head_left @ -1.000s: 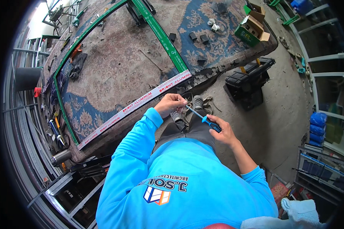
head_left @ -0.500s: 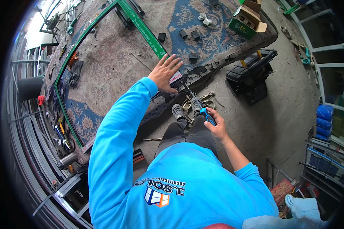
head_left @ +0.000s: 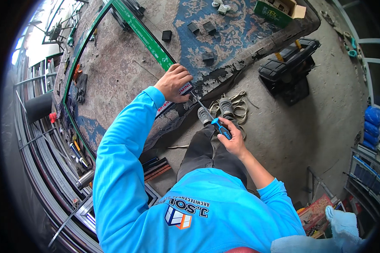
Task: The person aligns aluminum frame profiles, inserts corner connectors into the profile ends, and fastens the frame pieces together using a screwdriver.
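The left hand [head_left: 175, 84] clasps the frame [head_left: 144, 36] at its near right corner on the desk [head_left: 122, 69]; the right hand [head_left: 234, 141] grips the screwdriver [head_left: 215, 122], whose tip, pushed off-angle, could slip and jab the left hand.

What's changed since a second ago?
Your left hand came off the tip of the screwdriver and moved forward, curling over the near right corner of the green frame. The tip has moved to that corner too. Your right hand still holds the screwdriver; the black toolbox hasn't moved.
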The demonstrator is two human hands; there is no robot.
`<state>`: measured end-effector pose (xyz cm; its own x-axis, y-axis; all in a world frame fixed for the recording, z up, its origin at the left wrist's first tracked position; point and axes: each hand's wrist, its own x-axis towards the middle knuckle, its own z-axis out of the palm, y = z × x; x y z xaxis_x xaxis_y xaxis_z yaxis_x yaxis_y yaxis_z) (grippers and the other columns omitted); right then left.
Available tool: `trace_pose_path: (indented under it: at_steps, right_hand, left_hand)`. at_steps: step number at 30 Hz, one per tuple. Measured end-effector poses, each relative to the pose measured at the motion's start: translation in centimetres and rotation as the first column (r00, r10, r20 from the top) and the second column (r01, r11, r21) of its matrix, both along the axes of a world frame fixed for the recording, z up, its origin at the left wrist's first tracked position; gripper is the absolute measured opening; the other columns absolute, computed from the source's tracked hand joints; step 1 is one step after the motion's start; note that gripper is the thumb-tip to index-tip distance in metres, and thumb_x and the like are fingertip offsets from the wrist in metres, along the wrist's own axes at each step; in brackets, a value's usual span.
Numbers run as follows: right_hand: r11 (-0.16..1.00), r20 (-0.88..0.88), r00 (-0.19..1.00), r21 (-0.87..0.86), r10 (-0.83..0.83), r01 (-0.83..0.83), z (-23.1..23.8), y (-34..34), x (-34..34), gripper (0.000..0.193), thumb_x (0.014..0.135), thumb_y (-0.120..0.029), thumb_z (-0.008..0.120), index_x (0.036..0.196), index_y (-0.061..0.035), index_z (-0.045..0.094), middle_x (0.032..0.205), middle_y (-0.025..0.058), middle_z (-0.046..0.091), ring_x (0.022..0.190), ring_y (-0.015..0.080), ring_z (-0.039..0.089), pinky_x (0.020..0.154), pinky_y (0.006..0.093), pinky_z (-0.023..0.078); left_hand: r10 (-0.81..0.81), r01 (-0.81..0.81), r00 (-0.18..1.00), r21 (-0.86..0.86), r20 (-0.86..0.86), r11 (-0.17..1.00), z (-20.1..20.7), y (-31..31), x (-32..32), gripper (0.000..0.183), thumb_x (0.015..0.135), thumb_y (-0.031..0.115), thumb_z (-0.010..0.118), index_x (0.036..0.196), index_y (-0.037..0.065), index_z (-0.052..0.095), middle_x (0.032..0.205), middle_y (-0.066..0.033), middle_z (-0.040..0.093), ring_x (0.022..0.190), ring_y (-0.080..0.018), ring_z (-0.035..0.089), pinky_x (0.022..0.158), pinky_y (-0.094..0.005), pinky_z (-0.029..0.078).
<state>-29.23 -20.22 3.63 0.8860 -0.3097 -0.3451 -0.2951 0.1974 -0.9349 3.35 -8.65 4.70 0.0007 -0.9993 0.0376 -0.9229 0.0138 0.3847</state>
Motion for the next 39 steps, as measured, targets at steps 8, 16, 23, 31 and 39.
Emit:
trace_pose_path:
  at_steps: [8, 16, 23, 31, 39]
  right_hand:
    - [0.996, 0.018, 0.997, 0.049, -0.078, 0.077, -0.5, 0.0, -0.1, 0.055, 0.079, -0.006, 0.064, 0.133, -0.0021, 0.050, 0.109, 0.0092, 0.065, 0.090, 0.0106, 0.059, 0.081, 0.0250, 0.046]
    - [0.999, -0.024, 0.999, 0.041, -0.023, 0.024, -0.6, -0.1, -0.6, 0.056, 0.079, -0.006, 0.064, 0.133, -0.0016, 0.050, 0.113, 0.0123, 0.065, 0.099, 0.0151, 0.061, 0.088, 0.0275, 0.046]
    - [0.999, -0.032, 0.999, 0.035, 0.008, -0.007, -1.0, 0.3, -0.2, 0.055, 0.079, -0.006, 0.064, 0.132, -0.0005, 0.050, 0.115, 0.0138, 0.064, 0.101, 0.0176, 0.062, 0.090, 0.0292, 0.046]
    - [0.999, 0.018, 0.999, 0.030, 0.031, -0.032, -0.7, 0.9, 0.7, 0.055, 0.079, -0.005, 0.064, 0.133, -0.0007, 0.050, 0.118, 0.0146, 0.063, 0.107, 0.0187, 0.061, 0.093, 0.0298, 0.045]
    - [1.000, 0.025, 0.999, -0.008, 0.024, -0.024, 0.1, 1.6, 2.3, 0.054, 0.078, -0.004, 0.064, 0.130, 0.0001, 0.049, 0.111, 0.0137, 0.064, 0.100, 0.0174, 0.062, 0.090, 0.0295, 0.046]
  left_hand:
    - [0.285, -0.364, 0.918, 0.298, 0.277, 0.882, 3.8, 1.0, -2.9, 0.096, 0.053, 0.041, 0.079, 0.140, 0.022, 0.045, 0.146, -0.0169, 0.025, 0.131, -0.0411, 0.025, 0.108, -0.0569, 0.029]
    - [0.312, -0.347, 0.937, 0.540, 0.158, 0.767, 3.8, 0.7, -2.5, 0.104, 0.057, 0.020, 0.082, 0.147, 0.012, 0.030, 0.153, -0.0206, 0.016, 0.107, -0.0420, 0.057, 0.089, -0.0450, 0.052]
    - [0.339, -0.270, 0.937, 0.441, -0.084, 0.856, 2.8, 1.3, -1.9, 0.094, 0.058, 0.015, 0.079, 0.139, 0.002, 0.035, 0.150, -0.0173, 0.025, 0.106, -0.0426, 0.058, 0.088, -0.0456, 0.052]
    - [0.389, -0.309, 0.913, 0.408, -0.127, 0.859, 3.0, 1.7, -2.2, 0.085, 0.059, 0.015, 0.078, 0.133, 0.003, 0.039, 0.145, -0.0150, 0.033, 0.103, -0.0419, 0.059, 0.086, -0.0464, 0.052]
    - [0.389, -0.314, 0.912, 0.392, -0.128, 0.865, 3.1, 1.9, -2.5, 0.085, 0.060, 0.014, 0.078, 0.135, 0.002, 0.038, 0.146, -0.0167, 0.033, 0.104, -0.0401, 0.059, 0.087, -0.0454, 0.052]
